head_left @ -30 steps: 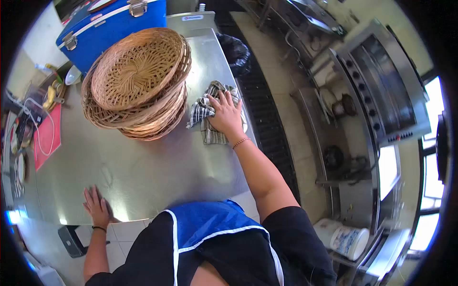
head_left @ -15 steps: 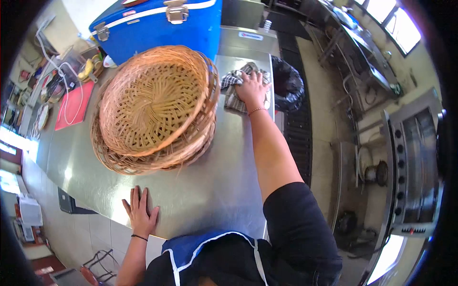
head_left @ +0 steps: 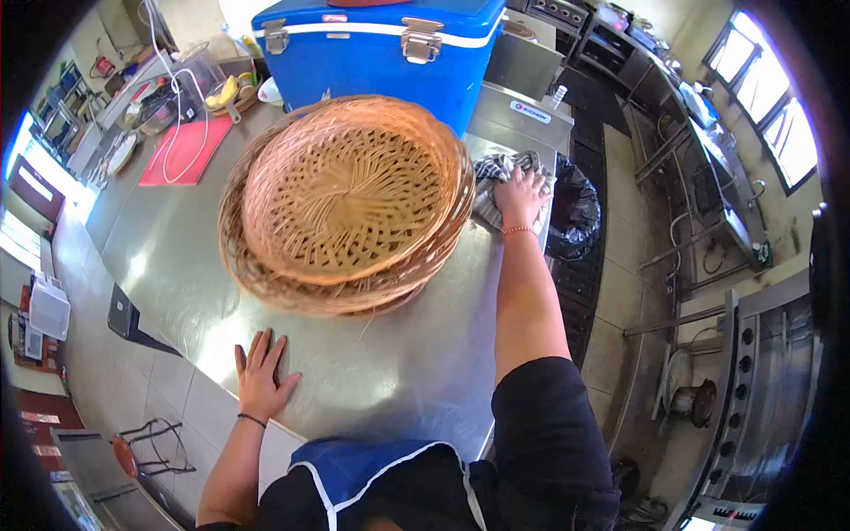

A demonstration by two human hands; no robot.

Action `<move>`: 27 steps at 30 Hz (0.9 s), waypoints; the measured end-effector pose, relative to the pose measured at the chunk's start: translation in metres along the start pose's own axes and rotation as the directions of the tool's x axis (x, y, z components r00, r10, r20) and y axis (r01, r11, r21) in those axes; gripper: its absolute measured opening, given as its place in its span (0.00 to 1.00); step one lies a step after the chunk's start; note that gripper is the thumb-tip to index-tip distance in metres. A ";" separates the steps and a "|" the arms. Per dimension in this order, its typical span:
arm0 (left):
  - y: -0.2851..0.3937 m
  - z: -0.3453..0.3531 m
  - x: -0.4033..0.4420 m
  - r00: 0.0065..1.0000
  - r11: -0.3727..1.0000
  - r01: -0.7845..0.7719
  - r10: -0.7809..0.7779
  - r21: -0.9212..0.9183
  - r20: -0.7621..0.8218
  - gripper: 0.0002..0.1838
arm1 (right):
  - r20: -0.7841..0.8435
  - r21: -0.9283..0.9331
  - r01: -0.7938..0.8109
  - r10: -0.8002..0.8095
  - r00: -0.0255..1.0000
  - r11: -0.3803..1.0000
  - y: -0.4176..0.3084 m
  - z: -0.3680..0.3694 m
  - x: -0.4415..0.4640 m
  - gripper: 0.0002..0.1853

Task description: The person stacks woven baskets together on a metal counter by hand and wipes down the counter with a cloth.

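My right hand reaches out to the far right of the steel table. It presses on a black-and-white checked cloth, fingers bent over the bunched fabric, close to the table's right edge. Left of the cloth sits a stack of round woven wicker baskets, the top one facing up and tilted. My left hand rests flat at the table's front edge with fingers apart, holding nothing.
Behind the baskets stands a blue cooler box with metal latches. A black-lined bin is beside the table's right edge. At the back left lies a red cutting board with a white cord across it. An oven stands on the right.
The camera view has tilted up and shifted left, so everything appears further right. My right hand stays on the cloth near the right edge. My left hand remains at the front edge.
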State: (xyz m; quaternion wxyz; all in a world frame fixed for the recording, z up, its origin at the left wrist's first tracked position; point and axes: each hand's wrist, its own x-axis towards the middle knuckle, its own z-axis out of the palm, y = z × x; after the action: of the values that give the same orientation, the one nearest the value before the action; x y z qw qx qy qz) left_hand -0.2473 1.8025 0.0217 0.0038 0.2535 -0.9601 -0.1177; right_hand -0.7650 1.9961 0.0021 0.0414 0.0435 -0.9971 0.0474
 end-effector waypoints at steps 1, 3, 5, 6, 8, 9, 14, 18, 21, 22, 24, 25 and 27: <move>-0.001 0.000 -0.002 1.000 1.000 0.006 -0.006 -0.002 0.008 0.39 | 0.023 -0.014 -0.004 0.004 1.000 1.000 0.005 -0.003 -0.011 0.35; 0.001 -0.001 -0.003 1.000 1.000 -0.006 0.006 -0.007 -0.021 0.38 | -0.003 -0.023 0.055 -0.055 0.998 0.998 0.019 0.000 -0.031 0.36; -0.001 0.001 -0.005 0.997 0.999 -0.042 0.042 -0.007 -0.061 0.37 | -0.014 -0.018 0.111 -0.111 0.994 0.994 0.033 -0.003 -0.061 0.36; -0.002 0.002 -0.006 0.997 0.999 -0.049 0.048 -0.003 -0.068 0.36 | -0.038 0.001 0.128 -0.128 0.991 0.992 0.039 -0.006 -0.078 0.36; -0.004 0.005 -0.007 0.994 0.998 -0.070 0.070 0.001 -0.088 0.35 | -0.010 -0.017 0.152 -0.152 0.988 0.988 0.050 -0.015 -0.118 0.37; -0.005 0.007 -0.007 0.992 0.997 -0.079 0.079 0.005 -0.097 0.34 | -0.009 -0.036 0.167 -0.167 0.986 0.985 0.054 -0.017 -0.139 0.37; -0.017 0.018 -0.010 0.980 0.992 -0.126 0.128 0.019 -0.153 0.30 | 0.052 0.017 0.325 -0.325 0.944 0.946 0.024 -0.036 -0.296 0.40; -0.030 0.029 -0.012 0.966 0.987 -0.161 0.154 -0.015 -0.208 0.27 | 0.085 0.142 0.693 -0.706 0.703 0.707 -0.032 -0.056 -0.446 0.44; -0.032 0.028 -0.013 0.970 0.986 -0.165 0.163 0.001 -0.179 0.27 | 0.034 0.219 0.754 -0.778 0.628 0.619 -0.046 -0.062 -0.497 0.44; -0.032 0.027 -0.014 0.975 0.986 -0.164 0.163 0.004 -0.152 0.28 | 0.007 0.207 0.723 -0.740 0.672 0.659 -0.040 -0.054 -0.498 0.42; -0.036 0.026 -0.017 0.969 0.981 -0.194 0.192 -0.003 -0.155 0.28 | 0.035 0.155 0.600 -0.612 0.790 0.785 -0.014 -0.052 -0.486 0.37; -0.038 0.026 -0.019 0.966 0.978 -0.208 0.204 -0.006 -0.159 0.28 | 0.031 0.138 0.491 -0.500 0.866 0.860 0.007 -0.043 -0.476 0.37; -0.044 0.024 -0.024 0.956 0.970 -0.244 0.238 -0.017 -0.170 0.28 | 0.080 0.086 0.269 -0.276 0.958 0.959 0.053 -0.046 -0.461 0.35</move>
State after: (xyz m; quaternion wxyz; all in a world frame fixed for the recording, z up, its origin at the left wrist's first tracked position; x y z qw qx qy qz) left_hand -0.2069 1.7824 -0.0108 0.1033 0.1435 -0.9778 -0.1126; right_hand -0.3085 2.0910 0.0027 0.0005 0.1843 -0.9799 0.0763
